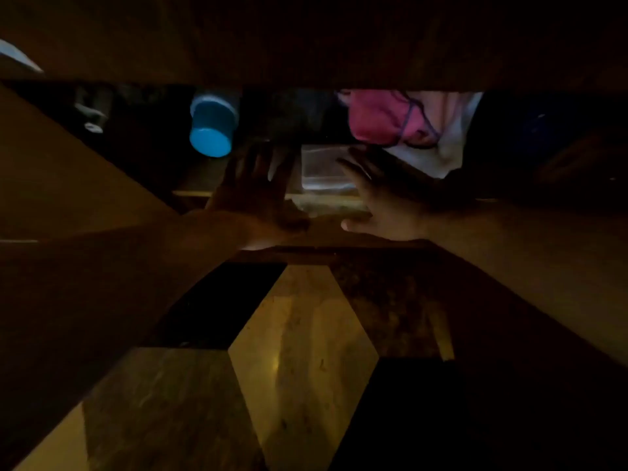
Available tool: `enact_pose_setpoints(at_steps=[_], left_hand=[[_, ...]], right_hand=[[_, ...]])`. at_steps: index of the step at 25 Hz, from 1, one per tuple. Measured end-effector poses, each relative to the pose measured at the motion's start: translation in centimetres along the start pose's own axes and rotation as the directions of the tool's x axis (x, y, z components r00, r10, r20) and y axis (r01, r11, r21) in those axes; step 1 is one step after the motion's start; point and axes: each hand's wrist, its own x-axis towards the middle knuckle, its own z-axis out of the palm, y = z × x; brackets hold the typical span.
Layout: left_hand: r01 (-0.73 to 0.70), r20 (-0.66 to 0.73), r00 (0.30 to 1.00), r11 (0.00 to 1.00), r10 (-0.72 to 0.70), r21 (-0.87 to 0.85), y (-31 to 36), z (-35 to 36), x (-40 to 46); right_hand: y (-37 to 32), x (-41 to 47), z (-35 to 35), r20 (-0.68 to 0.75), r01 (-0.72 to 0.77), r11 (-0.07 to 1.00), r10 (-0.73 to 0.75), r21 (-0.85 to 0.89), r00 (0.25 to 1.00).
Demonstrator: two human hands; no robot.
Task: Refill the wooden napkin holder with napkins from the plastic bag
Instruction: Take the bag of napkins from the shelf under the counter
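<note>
The scene is very dark. A clear plastic bag (323, 168) with a pale flat stack inside lies on a low shelf inside an open cabinet. My left hand (255, 188) reaches in just left of the bag, fingers spread, holding nothing. My right hand (380, 195) reaches in at the bag's right edge, fingers extended and touching or overlapping it; no closed grip is visible. The wooden napkin holder is not in view.
A blue cup-like container (212, 127) lies on its side at the shelf's left. Pink and white cloth (407, 124) is bunched at the right. A dark board (306, 45) overhangs the opening. An open cabinet door (68, 171) stands at left. Patterned tile floor (302, 351) lies below.
</note>
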Motion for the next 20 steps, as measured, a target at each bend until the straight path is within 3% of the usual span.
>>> enact_pose_setpoints(at_steps=[5, 9, 13, 20], left_hand=[[-0.17, -0.223, 0.961, 0.985, 0.162, -0.015, -0.7, 4.1, 4.2], [-0.268, -0.295, 0.923, 0.963, 0.247, -0.032, -1.3, 5.6, 5.8], [-0.265, -0.342, 0.907, 0.964, 0.248, -0.005, -1.2, 6.8, 5.8], [-0.308, -0.277, 0.919, 0.949, 0.281, -0.06, -1.3, 5.4, 4.8]], right_hand=[[1.4, 4.4, 2.8, -0.176, 0.077, 0.996, -0.068, 0.047, 0.982], [2.2, 5.2, 4.6, -0.27, 0.148, 0.985, -0.119, 0.09, 0.955], [2.5, 5.0, 5.2, -0.329, 0.197, 0.977, -0.161, 0.077, 0.93], [1.6, 4.2, 4.1, -0.329, 0.207, 0.97, -0.157, 0.124, 0.931]])
